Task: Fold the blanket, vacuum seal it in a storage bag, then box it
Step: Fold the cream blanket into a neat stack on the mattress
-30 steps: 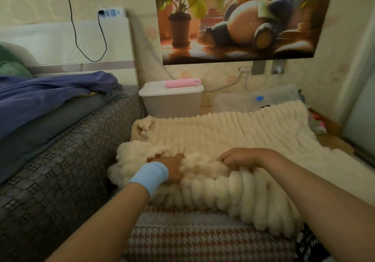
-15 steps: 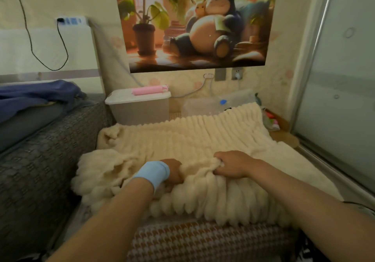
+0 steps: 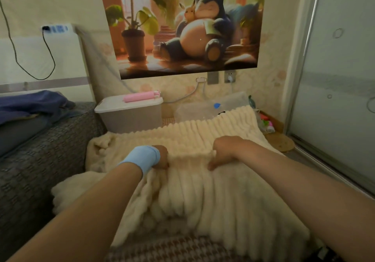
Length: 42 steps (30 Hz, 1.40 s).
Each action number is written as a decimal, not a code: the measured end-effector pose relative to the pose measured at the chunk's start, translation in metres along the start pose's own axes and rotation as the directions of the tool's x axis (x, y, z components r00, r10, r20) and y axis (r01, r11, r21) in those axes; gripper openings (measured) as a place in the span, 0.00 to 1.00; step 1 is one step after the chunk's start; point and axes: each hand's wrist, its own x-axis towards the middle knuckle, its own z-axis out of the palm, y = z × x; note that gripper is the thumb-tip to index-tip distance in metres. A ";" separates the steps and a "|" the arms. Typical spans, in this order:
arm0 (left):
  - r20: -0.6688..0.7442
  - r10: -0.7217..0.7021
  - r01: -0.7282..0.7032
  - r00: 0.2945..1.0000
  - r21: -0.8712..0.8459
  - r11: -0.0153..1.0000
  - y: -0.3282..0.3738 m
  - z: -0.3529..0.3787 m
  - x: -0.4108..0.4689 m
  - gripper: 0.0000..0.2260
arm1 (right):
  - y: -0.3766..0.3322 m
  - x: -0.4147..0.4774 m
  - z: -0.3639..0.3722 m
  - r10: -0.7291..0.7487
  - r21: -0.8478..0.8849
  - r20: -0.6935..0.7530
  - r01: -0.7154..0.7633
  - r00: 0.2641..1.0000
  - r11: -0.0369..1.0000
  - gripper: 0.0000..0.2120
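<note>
Your left hand point(image 3: 161, 157) and right hand point(image 3: 222, 153) both pinch the raised fold edge of the cream ribbed plush blanket point(image 3: 203, 196). Grey woven sofa arm point(image 3: 40, 160) crowds its left edge; lidded white plastic box point(image 3: 129, 115) sits just beyond the far edge.

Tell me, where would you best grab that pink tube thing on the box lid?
Probably around the middle of the pink tube, coming from above. It lies flat and lengthwise on the lid of the storage box, so its long sides are open to a grip.

I can read no text, label, brand or number on any surface in this view.
</note>
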 end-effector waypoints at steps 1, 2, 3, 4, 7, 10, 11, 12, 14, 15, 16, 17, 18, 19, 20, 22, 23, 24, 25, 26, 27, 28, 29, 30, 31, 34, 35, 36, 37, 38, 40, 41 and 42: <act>-0.091 -0.033 0.033 0.995 -0.003 0.999 -0.002 -0.001 0.012 0.12 | 0.001 0.012 0.001 0.010 0.025 -0.134 -0.007 0.991 1.000 0.31; -0.179 -0.087 0.086 0.980 -0.012 0.996 -0.002 -0.002 0.021 0.09 | 0.002 0.024 0.004 0.014 0.082 -0.258 0.007 0.966 0.997 0.32; -0.265 -0.145 0.147 0.953 -0.012 0.989 -0.002 -0.002 0.030 0.08 | 0.003 0.036 0.008 0.008 0.160 -0.331 0.048 0.944 0.986 0.33; -0.323 -0.198 0.206 0.926 -0.008 0.978 0.000 -0.001 0.038 0.09 | 0.004 0.046 0.013 -0.009 0.252 -0.336 0.099 0.942 0.963 0.36; -0.317 -0.179 0.191 0.931 0.006 0.982 0.019 0.005 0.061 0.20 | 0.012 0.060 0.029 -0.038 0.524 -0.173 0.125 0.984 0.843 0.38; -0.281 0.110 -0.131 0.953 -0.054 0.990 0.051 0.012 0.082 0.24 | 0.050 0.067 0.049 0.092 0.527 -0.157 0.004 0.983 0.850 0.28; -0.290 0.212 -0.257 0.933 -0.130 0.958 0.065 0.012 0.086 0.22 | 0.067 0.065 0.057 0.163 0.516 -0.113 -0.083 0.980 0.852 0.27; -0.305 0.290 -0.360 0.907 -0.207 0.910 0.079 0.012 0.089 0.19 | 0.083 0.062 0.065 0.215 0.512 -0.040 -0.165 0.976 0.843 0.27; -0.269 0.367 -0.441 0.890 -0.314 0.841 0.107 0.016 0.094 0.19 | 0.112 0.052 0.082 0.225 0.539 0.127 -0.258 0.966 0.802 0.29; -0.192 0.386 -0.430 0.902 -0.333 0.839 0.119 0.020 0.097 0.23 | 0.123 0.044 0.089 0.205 0.569 0.192 -0.279 0.960 0.774 0.29; -0.083 0.389 -0.395 0.917 -0.316 0.863 0.128 0.025 0.100 0.27 | 0.131 0.036 0.095 0.183 0.601 0.230 -0.288 0.956 0.745 0.29; 0.026 0.382 -0.361 0.924 -0.274 0.892 0.135 0.029 0.103 0.31 | 0.137 0.029 0.100 0.172 0.618 0.262 -0.302 0.950 0.726 0.29; 0.119 0.362 -0.331 0.924 -0.222 0.917 0.138 0.034 0.105 0.36 | 0.143 0.022 0.103 0.170 0.605 0.285 -0.315 0.943 0.731 0.30; 0.189 0.334 -0.304 0.923 -0.174 0.937 0.140 0.037 0.107 0.39 | 0.149 0.017 0.108 0.169 0.569 0.312 -0.327 0.935 0.755 0.33; 0.222 0.307 -0.283 0.926 -0.130 0.950 0.141 0.037 0.104 0.40 | 0.154 0.013 0.111 0.170 0.529 0.346 -0.342 0.923 0.777 0.37; 0.218 0.295 -0.293 0.930 -0.043 0.955 0.147 0.033 0.098 0.38 | 0.163 0.004 0.112 0.148 0.475 0.389 -0.335 0.909 0.813 0.41; 0.183 0.296 -0.299 0.937 -0.014 0.954 0.151 0.030 0.097 0.35 | 0.168 0.001 0.112 0.132 0.472 0.370 -0.309 0.920 0.826 0.40; 0.125 0.311 -0.310 0.942 -0.027 0.950 0.156 0.028 0.098 0.33 | 0.172 -0.001 0.111 0.126 0.484 0.325 -0.279 0.937 0.829 0.35; 0.076 0.326 -0.318 0.942 -0.104 0.942 0.161 0.026 0.099 0.34 | 0.174 -0.001 0.109 0.138 0.511 0.257 -0.256 0.956 0.820 0.29; 0.053 0.340 -0.318 0.939 -0.242 0.917 0.167 0.025 0.099 0.36 | 0.176 -0.002 0.106 0.179 0.553 0.167 -0.242 0.970 0.797 0.25; 0.063 0.360 -0.313 0.931 -0.367 0.876 0.173 0.024 0.097 0.37 | 0.180 0.000 0.103 0.269 0.592 0.050 -0.246 0.962 0.767 0.23; 0.078 0.384 -0.316 0.920 -0.432 0.845 0.178 0.024 0.098 0.37 | 0.184 0.002 0.098 0.380 0.626 -0.088 -0.245 0.921 0.740 0.21; 0.105 0.372 -0.298 0.922 -0.421 0.857 0.180 0.022 0.099 0.35 | 0.190 0.004 0.094 0.497 0.656 -0.210 -0.255 0.842 0.710 0.17; 0.118 0.340 -0.277 0.933 -0.368 0.888 0.181 0.020 0.102 0.31 | 0.197 0.005 0.091 0.585 0.683 -0.320 -0.247 0.745 0.688 0.14; 0.073 0.284 -0.251 0.956 -0.301 0.920 0.179 0.016 0.106 0.29 | 0.205 0.006 0.090 0.640 0.711 -0.381 -0.230 0.667 0.664 0.12; -0.296 0.003 -0.062 0.955 -0.190 0.980 0.168 -0.002 0.125 0.21 | 0.221 0.015 0.093 0.644 0.761 -0.450 -0.112 0.618 0.639 0.20; -0.375 -0.054 -0.006 0.925 -0.157 0.988 0.166 -0.006 0.131 0.20 | 0.221 0.019 0.095 0.626 0.754 -0.466 -0.088 0.625 0.651 0.23; -0.388 -0.073 0.039 0.919 -0.094 0.995 0.168 -0.005 0.135 0.21 | 0.220 0.023 0.097 0.608 0.739 -0.479 -0.084 0.633 0.669 0.28; -0.376 -0.068 0.059 0.924 -0.033 0.998 0.173 -0.003 0.136 0.23 | 0.220 0.028 0.100 0.601 0.708 -0.477 -0.124 0.641 0.695 0.35; -0.397 -0.035 0.030 0.917 -0.020 0.999 0.182 0.001 0.136 0.26 | 0.219 0.031 0.103 0.599 0.640 -0.477 -0.213 0.643 0.739 0.41; -0.461 0.121 -0.168 0.879 -0.063 0.984 0.205 0.008 0.135 0.27 | 0.219 0.032 0.109 0.582 0.431 -0.532 -0.394 0.616 0.811 0.43; -0.427 0.224 -0.288 0.876 -0.091 0.953 0.216 0.013 0.135 0.25 | 0.218 0.030 0.111 0.543 0.323 -0.576 -0.440 0.611 0.838 0.38; -0.312 0.311 -0.360 0.897 -0.112 0.926 0.226 0.018 0.137 0.25 | 0.218 0.027 0.113 0.499 0.244 -0.591 -0.448 0.635 0.860 0.31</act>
